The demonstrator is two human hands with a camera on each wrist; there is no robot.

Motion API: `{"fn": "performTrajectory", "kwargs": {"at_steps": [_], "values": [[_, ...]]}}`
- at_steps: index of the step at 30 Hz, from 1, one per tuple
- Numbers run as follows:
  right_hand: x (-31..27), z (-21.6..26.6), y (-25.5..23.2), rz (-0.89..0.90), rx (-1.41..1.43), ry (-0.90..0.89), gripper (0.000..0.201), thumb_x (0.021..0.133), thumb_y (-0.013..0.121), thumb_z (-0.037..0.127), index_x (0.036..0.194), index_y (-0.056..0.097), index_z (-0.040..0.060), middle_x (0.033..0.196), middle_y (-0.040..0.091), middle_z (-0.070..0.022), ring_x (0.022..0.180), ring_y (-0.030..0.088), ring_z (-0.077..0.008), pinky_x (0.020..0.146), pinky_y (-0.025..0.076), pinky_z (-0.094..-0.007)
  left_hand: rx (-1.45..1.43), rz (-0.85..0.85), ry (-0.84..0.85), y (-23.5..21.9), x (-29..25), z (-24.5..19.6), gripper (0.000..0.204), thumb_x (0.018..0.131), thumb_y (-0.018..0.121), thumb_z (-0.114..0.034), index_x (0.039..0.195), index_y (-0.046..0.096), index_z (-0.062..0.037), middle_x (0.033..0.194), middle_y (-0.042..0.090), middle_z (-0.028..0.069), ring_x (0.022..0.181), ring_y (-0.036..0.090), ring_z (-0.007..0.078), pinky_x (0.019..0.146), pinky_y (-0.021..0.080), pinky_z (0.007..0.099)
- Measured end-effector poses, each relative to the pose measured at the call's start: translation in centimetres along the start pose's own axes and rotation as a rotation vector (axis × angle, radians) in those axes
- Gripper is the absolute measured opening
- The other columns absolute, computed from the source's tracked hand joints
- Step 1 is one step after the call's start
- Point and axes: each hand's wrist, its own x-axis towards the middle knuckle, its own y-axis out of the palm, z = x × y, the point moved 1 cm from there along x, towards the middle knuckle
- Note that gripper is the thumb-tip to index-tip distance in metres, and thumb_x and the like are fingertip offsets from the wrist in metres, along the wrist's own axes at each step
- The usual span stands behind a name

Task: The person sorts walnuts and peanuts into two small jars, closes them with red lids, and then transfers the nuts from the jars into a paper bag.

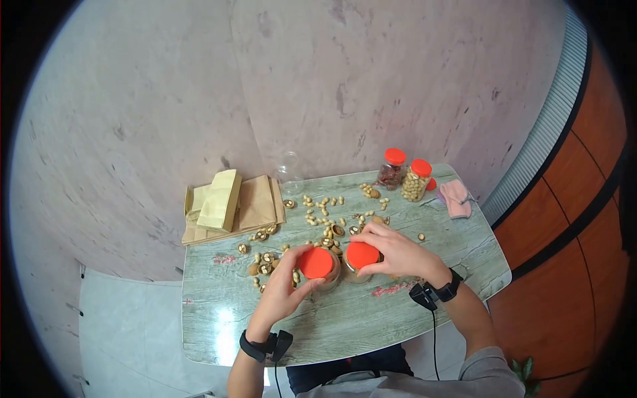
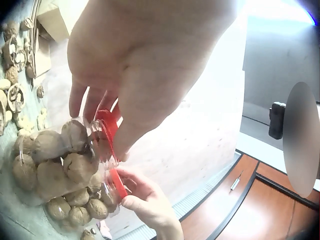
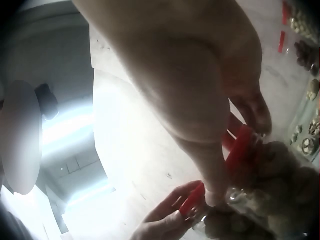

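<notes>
Two clear jars with red lids stand side by side near the middle of the table. My left hand (image 1: 284,292) (image 2: 150,60) (image 3: 162,220) grips the left lid (image 1: 316,263) (image 2: 107,127) (image 3: 192,199), thumb on the near side and fingers on the far side. The right lid (image 1: 363,255) (image 2: 118,184) (image 3: 240,154) is held the same way by my right hand (image 1: 405,257) (image 2: 154,206) (image 3: 190,90). Whole walnuts (image 2: 50,175) fill the left jar in the left wrist view, and more walnuts (image 2: 79,216) show in the right jar.
Peanuts (image 1: 310,216) and opened walnuts (image 1: 266,268) lie scattered around the jars. Paper bags (image 1: 255,202) lie at the back left, beside a clear empty container (image 1: 290,174). Two filled red-lidded jars (image 1: 391,174) (image 1: 415,184) and a pink cloth (image 1: 455,199) occupy the back right.
</notes>
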Motion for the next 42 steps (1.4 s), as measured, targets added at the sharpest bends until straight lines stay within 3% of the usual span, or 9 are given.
{"fn": "performTrajectory", "kwargs": {"at_steps": [6,14,18,20,24,26,30,36,42], "values": [[0.6,0.2,-0.7,0.075,-0.037,0.013,0.074,0.081,0.088,0.037,0.143,0.061,0.0076,0.123,0.059,-0.0110,0.116,0.059,-0.0303,0.100,0.050,-0.0400,0.134,0.063,0.092,-1.0,1.2,-0.8,0.068,0.087,0.085,-0.012,0.147,0.054,-0.0048,0.136,0.062,0.0125,0.124,0.064,0.0273,0.109,0.051,0.0400],[1.0,-0.9,-1.3,0.214,0.057,-0.051,0.075,0.079,0.087,0.019,0.148,0.059,0.0138,0.138,0.059,-0.0102,0.129,0.056,-0.0315,0.109,0.047,-0.0409,0.306,0.356,0.142,-2.4,4.0,-0.8,0.069,0.083,0.083,-0.014,0.147,0.057,-0.0070,0.137,0.060,0.0135,0.123,0.062,0.0301,0.105,0.053,0.0388],[1.0,-1.1,-1.3,0.251,0.047,-0.060,0.076,0.081,0.085,0.016,0.151,0.056,0.0146,0.143,0.057,-0.0095,0.135,0.050,-0.0330,0.116,0.041,-0.0441,0.306,0.322,0.210,-1.6,4.0,-1.6,0.071,0.082,0.086,-0.020,0.147,0.058,-0.0085,0.136,0.059,0.0130,0.124,0.061,0.0296,0.105,0.052,0.0394],[0.9,-1.1,-1.2,0.251,0.051,-0.047,0.076,0.081,0.085,0.016,0.151,0.056,0.0148,0.144,0.057,-0.0093,0.137,0.049,-0.0333,0.117,0.039,-0.0447,0.325,0.285,0.031,-0.9,3.7,-2.1,0.071,0.084,0.087,-0.025,0.147,0.059,-0.0106,0.138,0.058,0.0125,0.128,0.059,0.0291,0.107,0.051,0.0390],[0.9,-1.2,-1.1,0.244,0.038,-0.045,0.075,0.082,0.084,0.017,0.152,0.055,0.0144,0.144,0.057,-0.0094,0.135,0.049,-0.0335,0.116,0.040,-0.0440,0.344,0.297,-0.002,-0.8,4.0,-1.6,0.068,0.087,0.087,-0.025,0.148,0.059,-0.0127,0.139,0.057,0.0112,0.130,0.058,0.0288,0.108,0.051,0.0386],[0.8,-1.3,-1.1,0.244,0.035,-0.043,0.075,0.083,0.084,0.017,0.152,0.055,0.0141,0.144,0.057,-0.0094,0.135,0.049,-0.0335,0.116,0.040,-0.0439,0.232,0.349,0.139,-1.2,4.1,-1.3,0.067,0.089,0.084,-0.017,0.150,0.057,-0.0146,0.143,0.056,0.0100,0.132,0.058,0.0276,0.110,0.051,0.0400],[0.8,-1.2,-1.2,0.266,0.039,-0.035,0.075,0.083,0.083,0.016,0.152,0.054,0.0134,0.148,0.055,-0.0084,0.140,0.048,-0.0329,0.118,0.040,-0.0448,0.120,0.427,0.074,-1.8,4.4,-1.7,0.071,0.090,0.082,-0.010,0.154,0.053,-0.0164,0.148,0.055,0.0083,0.135,0.057,0.0263,0.111,0.051,0.0427],[0.8,-0.8,-1.6,0.249,0.019,-0.086,0.071,0.086,0.080,0.020,0.151,0.055,0.0124,0.146,0.055,-0.0091,0.137,0.050,-0.0338,0.117,0.042,-0.0448,0.086,0.353,0.011,-1.4,3.6,-1.3,0.075,0.089,0.081,-0.008,0.156,0.048,-0.0136,0.148,0.055,0.0100,0.136,0.057,0.0270,0.111,0.051,0.0436],[0.6,-1.6,-1.7,0.213,-0.017,-0.106,0.068,0.084,0.083,0.024,0.145,0.057,0.0100,0.138,0.059,-0.0110,0.132,0.053,-0.0331,0.113,0.044,-0.0435,0.561,0.005,0.324,2.4,1.5,-6.1,0.070,0.087,0.084,-0.020,0.148,0.052,-0.0068,0.128,0.058,0.0170,0.121,0.062,0.0341,0.100,0.055,0.0404]]}}
